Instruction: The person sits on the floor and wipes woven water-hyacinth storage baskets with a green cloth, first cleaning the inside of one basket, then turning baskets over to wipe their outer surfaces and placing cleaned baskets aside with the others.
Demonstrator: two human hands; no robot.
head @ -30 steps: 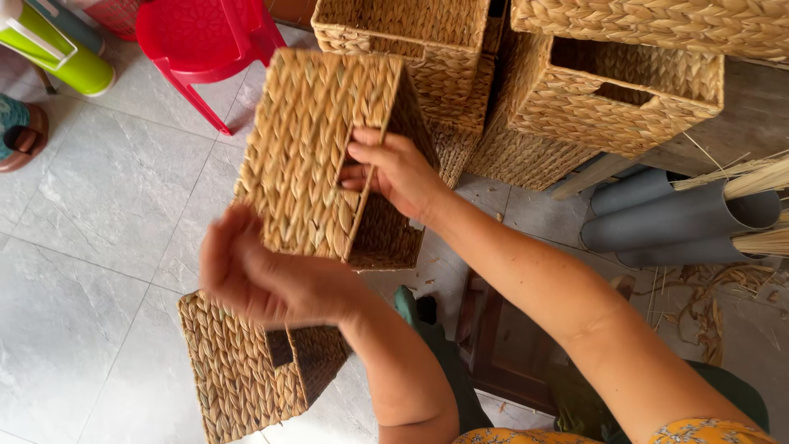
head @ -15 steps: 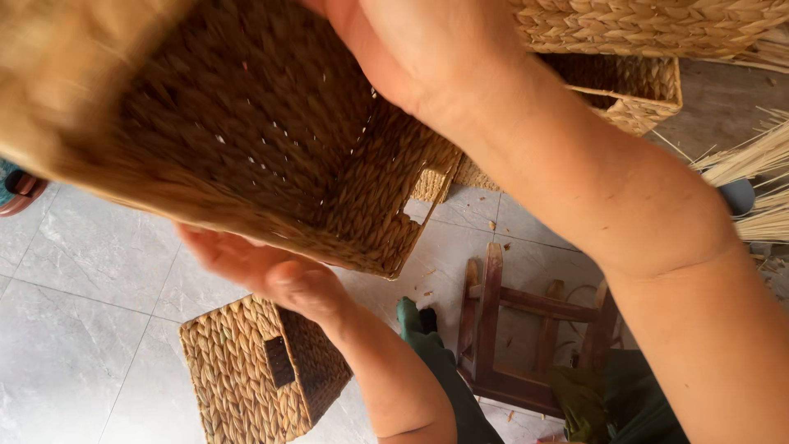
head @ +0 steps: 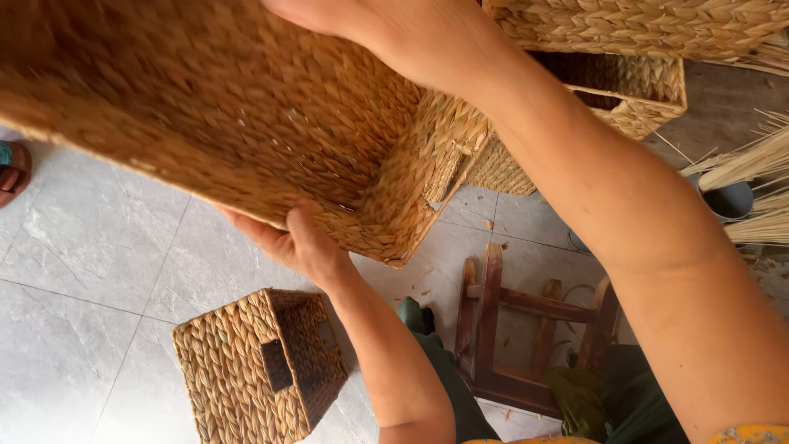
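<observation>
Woven baskets: four; I hold one big basket [head: 214, 123] up
Left grip [head: 292, 242]: clasping its lower rim
Right grip [head: 345, 16]: on it, closure unclear
Small basket [head: 255, 366]: one, on floor [head: 99, 271]
Wooden stool [head: 518, 329]: one

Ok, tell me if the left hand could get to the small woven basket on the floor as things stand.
Probably yes: the left hand props up the big basket, and the small woven basket lies just below it with nothing between. It would have to let go first.

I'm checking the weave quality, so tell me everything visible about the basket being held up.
The held basket is a rectangular box of tan braided straw-like fibre, tipped so its open side faces the camera, showing the woven inside. A cut-out handle gap sits in its end wall. The left hand supports its lower rim; the right hand grips its upper edge.
</observation>
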